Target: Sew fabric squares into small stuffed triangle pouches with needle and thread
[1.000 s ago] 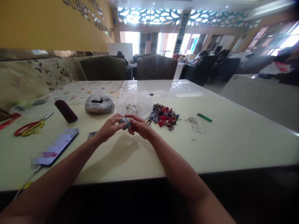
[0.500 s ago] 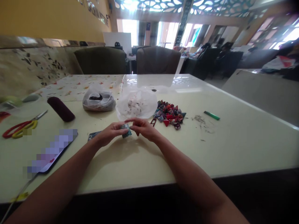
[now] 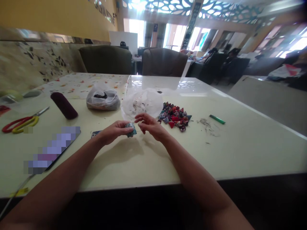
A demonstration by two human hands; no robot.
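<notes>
partly inside left grip (image 3: 114,131), the cloth (image 3: 132,130)

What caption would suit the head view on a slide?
Left hand holding a patterned cloth, right hand close beside it, with scissors and a colourful pile on the table.

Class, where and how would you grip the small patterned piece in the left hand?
Pinch the small patterned piece lightly by its exposed right edge, probably coming from the right: the left hand covers its left part, leaving that edge free.
</notes>
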